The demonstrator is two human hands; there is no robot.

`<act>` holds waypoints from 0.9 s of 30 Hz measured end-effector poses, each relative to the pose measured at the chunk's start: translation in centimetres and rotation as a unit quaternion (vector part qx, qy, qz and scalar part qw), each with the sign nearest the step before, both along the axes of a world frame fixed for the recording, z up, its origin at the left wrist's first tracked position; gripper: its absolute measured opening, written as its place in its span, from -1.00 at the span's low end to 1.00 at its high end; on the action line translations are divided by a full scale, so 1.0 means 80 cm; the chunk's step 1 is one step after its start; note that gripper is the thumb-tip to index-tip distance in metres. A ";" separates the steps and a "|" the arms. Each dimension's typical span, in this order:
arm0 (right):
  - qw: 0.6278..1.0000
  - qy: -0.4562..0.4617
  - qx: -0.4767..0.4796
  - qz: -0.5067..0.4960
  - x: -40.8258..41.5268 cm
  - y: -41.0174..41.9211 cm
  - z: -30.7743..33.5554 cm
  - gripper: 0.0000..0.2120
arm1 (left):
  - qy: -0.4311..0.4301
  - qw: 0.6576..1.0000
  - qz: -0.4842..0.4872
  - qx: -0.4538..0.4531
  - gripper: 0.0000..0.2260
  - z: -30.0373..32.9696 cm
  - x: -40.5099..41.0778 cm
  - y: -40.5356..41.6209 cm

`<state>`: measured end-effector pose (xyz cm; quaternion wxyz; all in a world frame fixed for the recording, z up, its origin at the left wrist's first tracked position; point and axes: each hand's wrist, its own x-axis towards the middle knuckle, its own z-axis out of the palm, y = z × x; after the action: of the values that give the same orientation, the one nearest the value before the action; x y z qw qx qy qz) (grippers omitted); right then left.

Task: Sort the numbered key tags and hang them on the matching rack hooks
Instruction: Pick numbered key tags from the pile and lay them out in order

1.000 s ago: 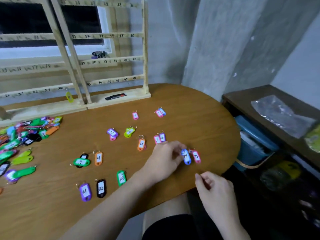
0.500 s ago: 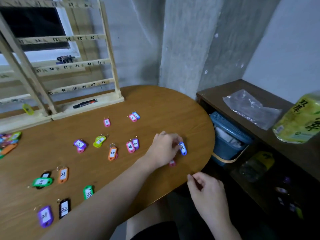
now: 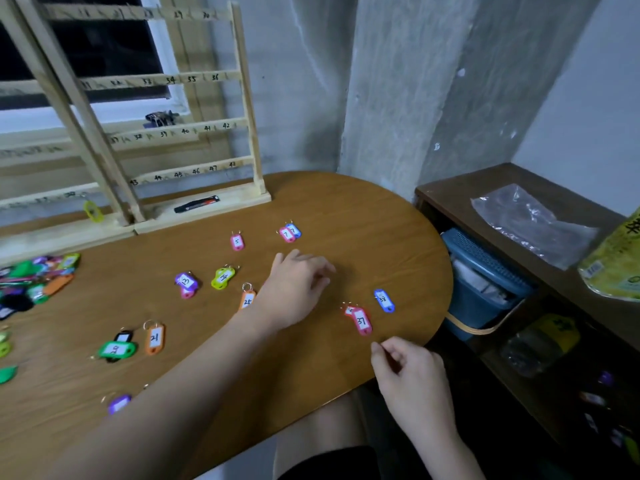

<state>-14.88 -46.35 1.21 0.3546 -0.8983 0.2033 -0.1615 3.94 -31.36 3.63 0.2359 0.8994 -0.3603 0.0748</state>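
From the head view, the left hand (image 3: 294, 292) reaches in from the lower left across the wooden table (image 3: 346, 209), back of the hand up, fingers loosely curled over the surface near the middle; nothing shows inside its grip, and whether the fingertips touch the wood cannot be told. The right hand (image 3: 412, 379) hangs at the near edge of the table, off the right side, its thumb and forefinger drawn close together with the other fingers lightly bent, and it holds no tag that can be seen.

The key tags lie flat on the table in small groups. A blue tag marked 38 (image 3: 383, 300) lies alone to the right of the left hand, and just beside it on the near side a red tag marked 37 (image 3: 361, 321) lies partly over another red tag. Further back sit a pink tag marked 5 (image 3: 237, 242) and a pink-and-blue pair (image 3: 290, 232). To the left are a yellow-green tag (image 3: 222, 278), a purple tag marked 13 (image 3: 186, 281), an orange tag marked 25 (image 3: 247, 299), partly hidden by the wrist, and an orange tag marked 21 (image 3: 154, 338). A heap of unsorted tags (image 3: 34, 282) lies at the far left. The wooden rack (image 3: 194, 126) stands at the back of the table, its rails numbered by hand, and one yellow tag (image 3: 92, 211) hangs low on the neighbouring rack.
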 end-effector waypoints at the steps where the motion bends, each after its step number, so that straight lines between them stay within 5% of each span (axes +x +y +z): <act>1: 1.000 0.000 0.003 0.010 0.006 0.008 0.002 -0.64 | -0.005 1.000 0.012 0.004 -0.83 0.005 0.001 0.022; 11: 0.983 -0.052 -0.010 0.176 0.084 0.155 0.019 -0.67 | -0.018 0.970 0.235 0.055 -0.89 0.016 -0.038 0.301; 14: 0.971 -0.062 -0.001 0.233 0.104 0.212 0.019 -0.68 | 0.034 0.947 0.318 0.024 -0.77 0.004 -0.070 0.383; 18: 0.948 -0.034 -0.043 0.314 0.116 0.288 0.024 -0.69 | 0.066 0.896 0.438 -0.007 -0.91 -0.022 -0.109 0.482; 24: 0.913 0.001 -0.063 0.402 0.123 0.401 0.032 -0.74 | 0.010 0.838 0.545 -0.032 -0.81 -0.061 -0.144 0.567; 27: 0.896 0.012 -0.071 0.437 0.132 0.456 0.031 -0.85 | 0.001 0.835 0.548 -0.040 -0.72 -0.064 -0.144 0.569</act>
<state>-4.28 -9.91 3.71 0.3223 -0.9212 -0.2178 0.0071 -7.62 14.14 -1.46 0.1920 0.9396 0.1953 0.2052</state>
